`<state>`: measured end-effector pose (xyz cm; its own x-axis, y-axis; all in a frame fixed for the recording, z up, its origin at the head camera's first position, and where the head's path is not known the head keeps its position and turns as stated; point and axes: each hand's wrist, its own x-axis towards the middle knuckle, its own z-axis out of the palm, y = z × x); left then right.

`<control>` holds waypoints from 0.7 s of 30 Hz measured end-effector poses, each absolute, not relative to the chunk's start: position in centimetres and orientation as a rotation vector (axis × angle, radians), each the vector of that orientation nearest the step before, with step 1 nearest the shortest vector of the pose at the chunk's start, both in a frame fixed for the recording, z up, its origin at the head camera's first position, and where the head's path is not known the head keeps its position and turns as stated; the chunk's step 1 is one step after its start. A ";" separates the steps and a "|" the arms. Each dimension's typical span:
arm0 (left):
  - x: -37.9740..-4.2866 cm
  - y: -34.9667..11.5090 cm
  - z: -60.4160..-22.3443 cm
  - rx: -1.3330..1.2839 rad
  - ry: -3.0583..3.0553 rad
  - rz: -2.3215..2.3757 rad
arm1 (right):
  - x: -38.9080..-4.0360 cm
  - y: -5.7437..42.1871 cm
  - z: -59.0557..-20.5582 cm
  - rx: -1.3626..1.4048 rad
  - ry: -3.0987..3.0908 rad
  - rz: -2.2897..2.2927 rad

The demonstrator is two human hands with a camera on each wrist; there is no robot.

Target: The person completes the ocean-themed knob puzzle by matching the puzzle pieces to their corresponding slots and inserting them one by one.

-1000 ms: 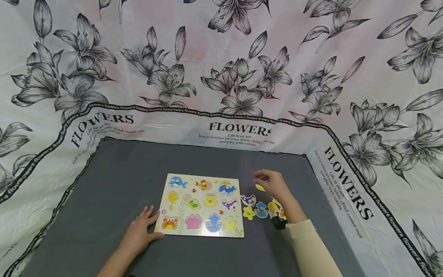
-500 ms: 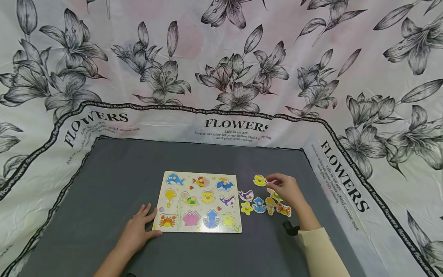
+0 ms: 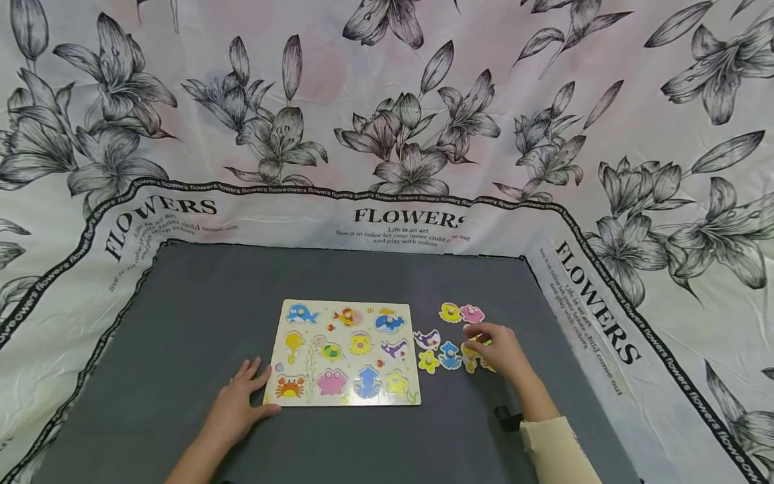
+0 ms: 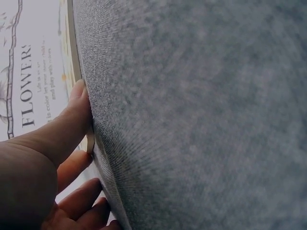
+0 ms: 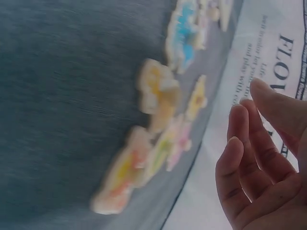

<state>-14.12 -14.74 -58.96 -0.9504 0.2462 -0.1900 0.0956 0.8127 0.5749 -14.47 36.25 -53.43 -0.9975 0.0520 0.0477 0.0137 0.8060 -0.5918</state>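
A cream sea-animal puzzle board (image 3: 375,339) lies flat on the grey tabletop. My left hand (image 3: 234,403) rests at its front left corner. In the left wrist view, the thumb (image 4: 79,108) touches the board's edge. My right hand (image 3: 500,349) hovers over loose puzzle pieces, holding nothing in the right wrist view. Behind it are a yellow piece (image 3: 450,312) and a pink piece (image 3: 471,314). To its left lie a purple-white piece (image 3: 427,339), a yellow star (image 3: 428,361) and a blue squid (image 3: 450,356). A seahorse piece (image 5: 157,86) and an orange-yellow piece (image 5: 122,177) are partly hidden by the hand in the head view.
A small black object (image 3: 508,419) is by the right wrist. White flower-printed cloth (image 3: 290,222) borders the grey tabletop (image 3: 205,309) at the back and sides. In the right wrist view, a blurred yellow-green piece (image 5: 160,153) lies beside the pink one.
My right hand has gone from the far pieces towards the front, leaving the pink piece in sight beside the yellow one. The left hand stays at the board. The head view has shifted slightly.
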 end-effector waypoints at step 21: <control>-13.9 -14.7 -58.5 0.290 2.769 0.844 | -14.0 37.3 -57.3 -0.171 -3.002 0.849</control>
